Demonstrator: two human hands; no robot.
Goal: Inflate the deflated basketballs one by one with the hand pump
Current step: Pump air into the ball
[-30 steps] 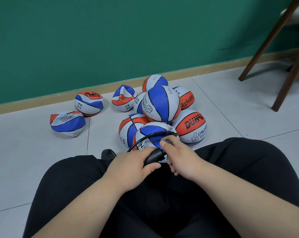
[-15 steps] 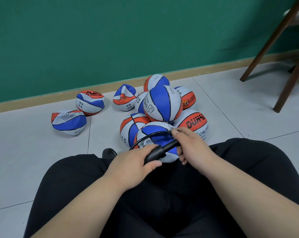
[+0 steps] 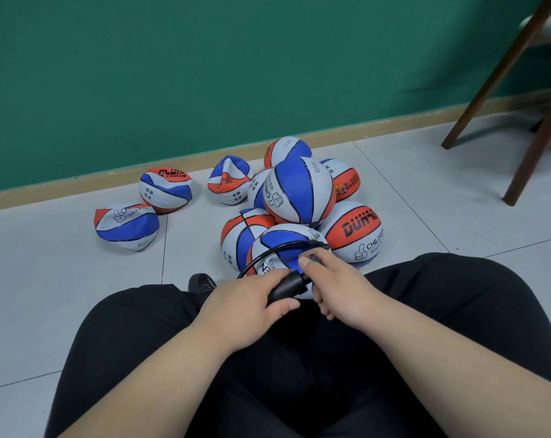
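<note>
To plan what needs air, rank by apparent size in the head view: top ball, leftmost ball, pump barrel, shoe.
1. Top ball, round.
2. Leftmost ball, collapsed, somewhat smaller.
3 and 4. Pump barrel and shoe: only small parts show, about alike, so unranked.

Left of ball pile [image 3: 299, 210]: three flattened balls [image 3: 165, 191] scattered, bare floor [image 3: 185, 248] between them, passable. Further left of pile: open. Right of pile: open up to chair legs [image 3: 535, 156]. Behind pile: narrow floor strip, then green wall [image 3: 204, 74]. Near side of pile: closed off by left hand [image 3: 245, 308], right hand [image 3: 337, 289], pump [image 3: 287, 286] and hose [image 3: 279, 247], against nearest ball [image 3: 293, 230]; black-trousered legs [image 3: 141, 327] flanking both sides.
</note>
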